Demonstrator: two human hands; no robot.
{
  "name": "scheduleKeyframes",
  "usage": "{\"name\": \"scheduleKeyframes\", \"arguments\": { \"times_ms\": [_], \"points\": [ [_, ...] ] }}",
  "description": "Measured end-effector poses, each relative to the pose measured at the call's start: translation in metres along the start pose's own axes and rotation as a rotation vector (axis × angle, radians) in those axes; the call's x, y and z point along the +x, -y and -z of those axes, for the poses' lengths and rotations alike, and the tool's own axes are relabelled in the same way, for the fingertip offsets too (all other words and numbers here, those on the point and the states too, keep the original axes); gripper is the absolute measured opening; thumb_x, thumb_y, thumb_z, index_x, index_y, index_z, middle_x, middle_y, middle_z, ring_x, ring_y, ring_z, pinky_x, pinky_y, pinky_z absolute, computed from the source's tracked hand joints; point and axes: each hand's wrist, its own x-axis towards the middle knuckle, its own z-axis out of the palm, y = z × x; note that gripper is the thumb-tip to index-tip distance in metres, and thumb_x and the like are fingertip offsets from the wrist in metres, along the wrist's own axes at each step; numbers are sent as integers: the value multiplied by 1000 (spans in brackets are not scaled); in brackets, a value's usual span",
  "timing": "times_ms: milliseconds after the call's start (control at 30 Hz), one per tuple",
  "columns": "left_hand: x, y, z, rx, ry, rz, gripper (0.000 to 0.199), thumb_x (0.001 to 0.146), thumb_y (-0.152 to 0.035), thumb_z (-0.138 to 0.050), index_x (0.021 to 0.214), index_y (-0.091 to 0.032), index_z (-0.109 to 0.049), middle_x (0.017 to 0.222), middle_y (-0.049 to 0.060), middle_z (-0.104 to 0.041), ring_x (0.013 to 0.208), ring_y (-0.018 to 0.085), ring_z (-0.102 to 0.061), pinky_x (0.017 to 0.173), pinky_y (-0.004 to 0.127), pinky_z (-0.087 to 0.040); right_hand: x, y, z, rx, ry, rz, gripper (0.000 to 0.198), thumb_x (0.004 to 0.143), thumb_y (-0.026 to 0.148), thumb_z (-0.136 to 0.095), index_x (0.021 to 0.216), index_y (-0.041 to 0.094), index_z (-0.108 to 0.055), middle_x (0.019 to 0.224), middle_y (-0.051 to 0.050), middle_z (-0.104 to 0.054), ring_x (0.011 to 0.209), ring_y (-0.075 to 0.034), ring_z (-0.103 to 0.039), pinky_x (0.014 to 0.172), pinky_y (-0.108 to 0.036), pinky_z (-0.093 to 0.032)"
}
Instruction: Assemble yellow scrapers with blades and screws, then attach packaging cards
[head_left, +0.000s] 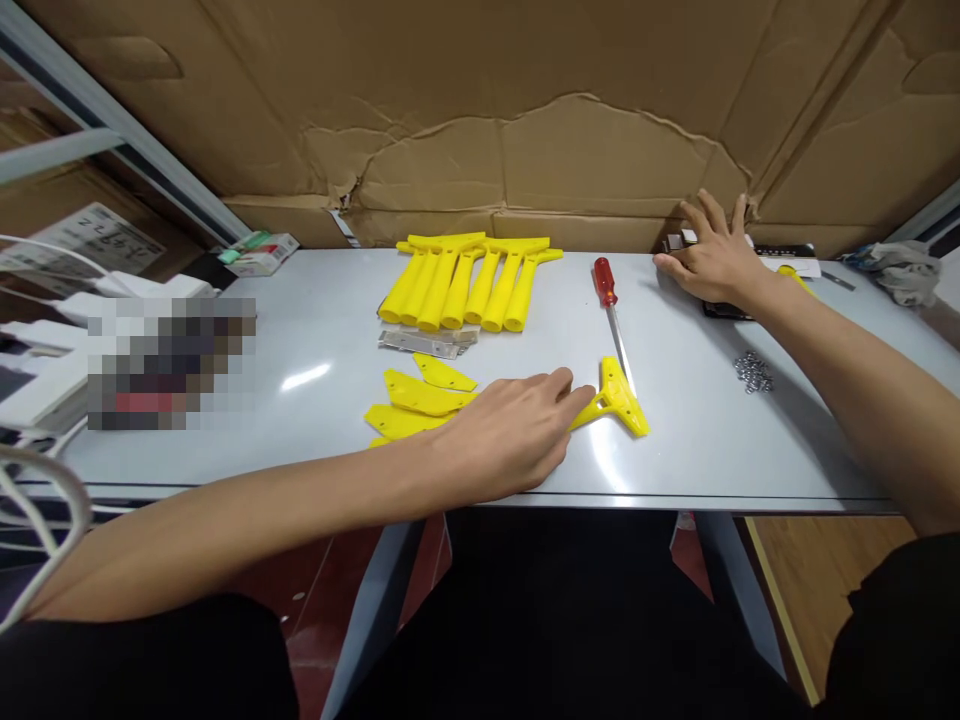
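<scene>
gleaming yellow t-headed tool [619, 396] clasped in left grip [517, 430], right grip [716, 258] splayed wide

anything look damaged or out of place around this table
The cardboard behind the table looks damaged: a ragged crease arcs across it, with a torn spot near its left end. The small metal parts also lie in a loose heap straight on the table, a bit untidy. Nothing else clearly stands out.
</scene>
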Motion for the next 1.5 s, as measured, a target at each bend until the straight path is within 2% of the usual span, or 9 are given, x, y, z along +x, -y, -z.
{"name": "scheduleKeyframes", "arguments": {
  "times_ms": [133, 233, 333, 500, 733, 967, 1100, 1300, 1500],
  "points": [
    [-8, 5, -4, -7, -45, 8, 42, 100, -21, -40, 141, -17, -51, 118, 10, -62, 98, 27, -67, 78, 41, -55, -1, 4, 7, 41, -28, 27, 65, 106, 61, -32, 131, 20, -75, 172, -15, -12, 165, -30, 4, 129, -59, 4],
    [-20, 13, -6, 47, -100, 31, 46, 100, -21, -37, 144, -18, -49, 122, 12, -61, 96, 27, -67, 73, 41, -54, -14, 28, 24, 125, -108, 76, 58, 107, 55, -34, 143, 23, -67, 161, -16, -37, 154, -30, -30, 125, -48, -27],
    [-27, 27, -6, 82, -199, 64, 47, 101, -24, -39, 147, -21, -46, 124, 12, -61, 99, 27, -67, 71, 38, -52, -31, 67, 38, 186, -19, 76, 53, 105, 51, -35, 133, 25, -70, 122, -12, -67, 110, -21, -60, 97, -35, -44],
    [-15, 39, 0, 68, -245, 147, 46, 100, -29, -47, 146, -24, -48, 126, 11, -63, 104, 29, -67, 78, 39, -53, -50, 103, 38, 229, 171, 136, 41, 94, 47, -53, 126, 29, -71, 101, -6, -71, 82, -14, -57, 75, -25, -34],
    [27, 13, 3, 43, -219, 115, 32, 101, -26, -46, 129, -17, -59, 121, 13, -64, 89, 26, -68, 71, 38, -50, -51, 85, 30, 451, 221, 46, 33, 86, 26, -58, 115, 24, -72, 81, 1, -67, 69, -7, -55, 79, -23, -40],
    [58, 8, 0, 34, -212, 108, 34, 103, -29, -44, 126, -11, -61, 122, 19, -67, 92, 29, -70, 75, 41, -53, -56, 99, 50, 443, -142, 44, 36, 91, 30, -48, 113, 21, -75, 100, -8, -69, 79, -12, -58, 80, -27, -43],
    [53, 50, 23, -87, -338, 203, 42, 107, -45, -45, 129, -16, -65, 124, 13, -71, 107, 28, -68, 91, 41, -53, -45, 122, 60, 488, -80, 110, 33, 90, 27, -48, 108, 18, -74, 101, -8, -70, 83, -15, -61, 85, -30, -48],
    [42, 163, 27, -74, -466, 548, 40, 98, -38, -50, 116, -15, -77, 100, 9, -77, 93, 21, -68, 90, 38, -50, 10, 177, 61, 649, 221, 160, 55, 91, 33, -56, 145, 23, -58, 101, -10, -70, 78, -16, -63, 88, -36, -54],
    [66, 186, 6, -113, -411, 571, 46, 84, -43, -68, 119, -14, -75, 98, 13, -77, 102, 29, -68, 93, 44, -52, 46, 209, 59, 845, 479, 60, 56, 99, 34, -45, 155, 28, -45, 74, -6, -64, 59, -13, -58, 74, -36, -57]
  ]
}}
